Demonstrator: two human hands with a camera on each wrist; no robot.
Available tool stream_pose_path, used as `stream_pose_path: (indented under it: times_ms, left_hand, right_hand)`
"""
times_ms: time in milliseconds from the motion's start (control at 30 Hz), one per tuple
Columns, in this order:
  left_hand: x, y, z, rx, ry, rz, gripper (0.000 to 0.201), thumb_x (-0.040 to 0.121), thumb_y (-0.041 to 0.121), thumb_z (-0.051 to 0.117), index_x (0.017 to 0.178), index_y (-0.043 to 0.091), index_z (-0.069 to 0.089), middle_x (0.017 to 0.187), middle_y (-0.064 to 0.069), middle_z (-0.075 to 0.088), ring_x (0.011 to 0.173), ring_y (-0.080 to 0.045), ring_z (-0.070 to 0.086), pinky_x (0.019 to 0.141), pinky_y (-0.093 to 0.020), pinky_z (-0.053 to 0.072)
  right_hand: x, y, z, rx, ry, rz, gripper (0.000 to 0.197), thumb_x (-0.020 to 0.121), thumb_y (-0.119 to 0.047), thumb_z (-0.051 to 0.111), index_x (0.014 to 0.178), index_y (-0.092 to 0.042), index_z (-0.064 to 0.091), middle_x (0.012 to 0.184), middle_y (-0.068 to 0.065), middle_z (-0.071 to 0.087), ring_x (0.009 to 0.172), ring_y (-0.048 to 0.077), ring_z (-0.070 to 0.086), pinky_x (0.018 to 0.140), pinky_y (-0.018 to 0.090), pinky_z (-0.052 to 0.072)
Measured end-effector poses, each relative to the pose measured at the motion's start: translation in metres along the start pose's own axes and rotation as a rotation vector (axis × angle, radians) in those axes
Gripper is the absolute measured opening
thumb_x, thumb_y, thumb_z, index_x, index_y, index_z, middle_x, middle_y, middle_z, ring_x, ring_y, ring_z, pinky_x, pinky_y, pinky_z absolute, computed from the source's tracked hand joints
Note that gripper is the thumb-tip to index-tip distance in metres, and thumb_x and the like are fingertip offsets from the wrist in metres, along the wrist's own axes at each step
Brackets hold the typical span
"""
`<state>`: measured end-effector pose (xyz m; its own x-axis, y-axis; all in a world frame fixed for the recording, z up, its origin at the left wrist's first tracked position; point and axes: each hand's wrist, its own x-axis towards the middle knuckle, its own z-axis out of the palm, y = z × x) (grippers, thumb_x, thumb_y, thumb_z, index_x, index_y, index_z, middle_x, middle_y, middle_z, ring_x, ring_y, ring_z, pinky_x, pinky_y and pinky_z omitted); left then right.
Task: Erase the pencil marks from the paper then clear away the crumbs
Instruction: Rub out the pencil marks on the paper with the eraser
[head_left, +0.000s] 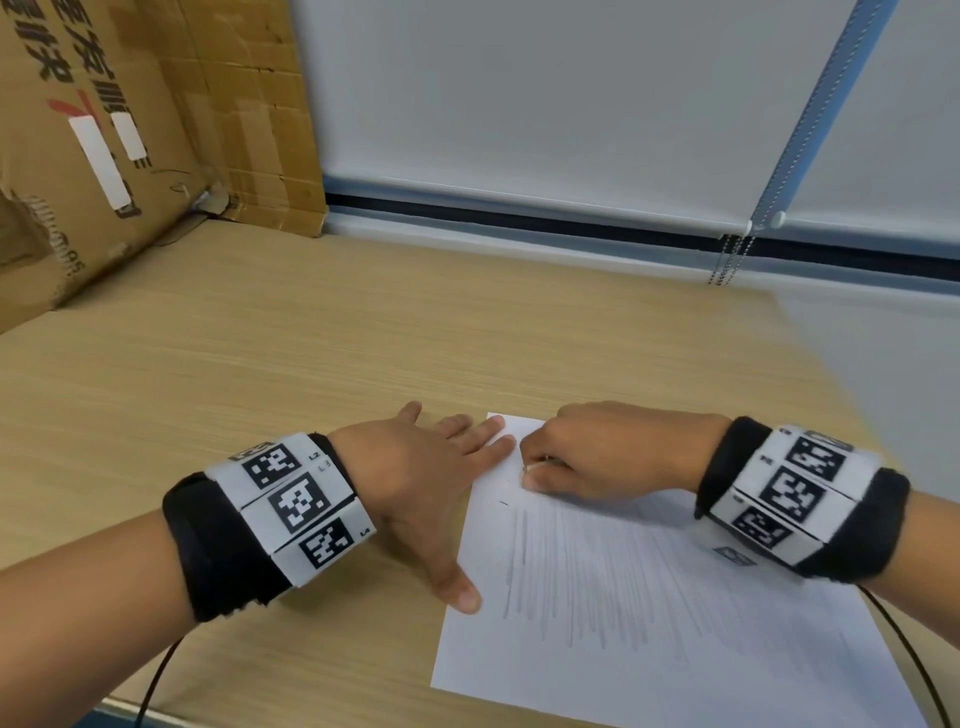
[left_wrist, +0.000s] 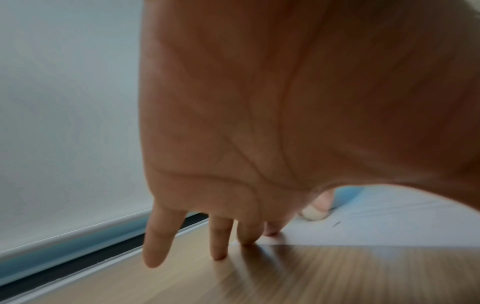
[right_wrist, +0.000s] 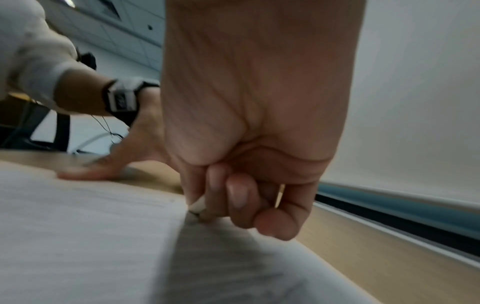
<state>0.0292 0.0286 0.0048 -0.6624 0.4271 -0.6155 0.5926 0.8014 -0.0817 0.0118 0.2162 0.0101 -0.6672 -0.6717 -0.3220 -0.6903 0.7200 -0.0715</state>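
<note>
Flat on the desk, near its front edge: paper, grey pencil marks streaked across its middle. Left hand spread wide, fingers straight, thumb on the paper's left edge, two fingertips on its far-left corner, the others on wood. Right hand clenched around a small pale eraser, pinched low between thumb and fingers, pressed to the paper near its far edge, just beside the left fingertips. Cardboard box at the desk's far-left corner; blind behind the far edge.
</note>
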Motion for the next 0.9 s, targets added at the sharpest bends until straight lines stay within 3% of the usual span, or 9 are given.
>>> stream_pose_path:
  times_ms: [100, 233, 367, 533, 633, 800, 900]
  left_hand:
    - [0.001, 0.001, 0.0, 0.012, 0.013, -0.005, 0.142, 0.06, 0.083, 0.067, 0.149, 0.03, -0.03, 0.155, 0.013, -0.035, 0.147, -0.01, -0.024, 0.117, -0.056, -0.015]
    - [0.001, 0.004, -0.001, 0.045, 0.014, -0.026, 0.142, 0.06, 0.083, 0.066, 0.149, 0.028, -0.03, 0.157, 0.011, -0.034, 0.148, -0.012, -0.022, 0.117, -0.057, -0.014]
    - [0.001, 0.005, -0.002, 0.02, 0.005, -0.039, 0.143, 0.059, 0.081, 0.069, 0.149, 0.031, -0.03, 0.157, 0.012, -0.032, 0.149, -0.017, -0.02, 0.116, -0.057, -0.015]
    - [0.001, 0.005, -0.001, 0.035, 0.018, -0.034, 0.14, 0.059, 0.082, 0.068, 0.149, 0.036, -0.029, 0.158, 0.01, -0.032, 0.15, -0.021, -0.018, 0.115, -0.059, -0.016]
    - [0.002, 0.005, -0.003, 0.029, 0.014, -0.035, 0.138, 0.059, 0.081, 0.069, 0.148, 0.04, -0.029, 0.158, 0.01, -0.031, 0.15, -0.021, -0.018, 0.114, -0.06, -0.017]
    - [0.002, 0.005, -0.001, 0.05, 0.016, -0.045, 0.139, 0.059, 0.082, 0.067, 0.148, 0.036, -0.029, 0.157, 0.01, -0.032, 0.15, -0.021, -0.018, 0.114, -0.06, -0.017]
    - [0.003, 0.005, -0.002, 0.041, 0.005, -0.046, 0.139, 0.059, 0.082, 0.068, 0.149, 0.038, -0.028, 0.158, 0.011, -0.032, 0.15, -0.021, -0.019, 0.114, -0.061, -0.017]
  right_hand:
    - [0.001, -0.001, 0.004, -0.033, 0.031, 0.019, 0.034, 0.1, -0.036, 0.04, 0.084, -0.011, 0.056, 0.066, -0.003, 0.049, 0.063, 0.019, 0.049, 0.061, 0.035, 0.04]
    - [-0.008, -0.015, 0.006, -0.05, -0.002, -0.063, 0.028, 0.1, -0.039, 0.04, 0.085, -0.019, 0.054, 0.063, -0.01, 0.046, 0.056, 0.006, 0.043, 0.056, 0.028, 0.033]
    - [-0.001, -0.008, -0.002, -0.033, 0.001, -0.022, 0.025, 0.099, -0.038, 0.042, 0.083, -0.022, 0.05, 0.064, -0.009, 0.048, 0.061, 0.013, 0.049, 0.06, 0.031, 0.037]
    - [-0.008, -0.02, 0.003, -0.02, -0.031, -0.088, 0.026, 0.099, -0.037, 0.043, 0.08, -0.021, 0.05, 0.061, -0.009, 0.046, 0.057, 0.009, 0.045, 0.058, 0.029, 0.035]
    - [-0.003, -0.012, -0.001, 0.005, -0.006, -0.03, 0.023, 0.099, -0.039, 0.042, 0.082, -0.025, 0.049, 0.063, -0.008, 0.05, 0.062, 0.016, 0.052, 0.06, 0.032, 0.039]
    - [-0.011, -0.023, 0.005, 0.003, -0.038, -0.102, 0.028, 0.099, -0.038, 0.043, 0.08, -0.019, 0.052, 0.06, -0.007, 0.045, 0.055, 0.009, 0.044, 0.059, 0.031, 0.035]
    - [-0.007, -0.02, -0.002, 0.011, -0.042, -0.077, 0.026, 0.099, -0.039, 0.044, 0.083, -0.021, 0.055, 0.062, -0.008, 0.05, 0.06, 0.011, 0.05, 0.06, 0.032, 0.04]
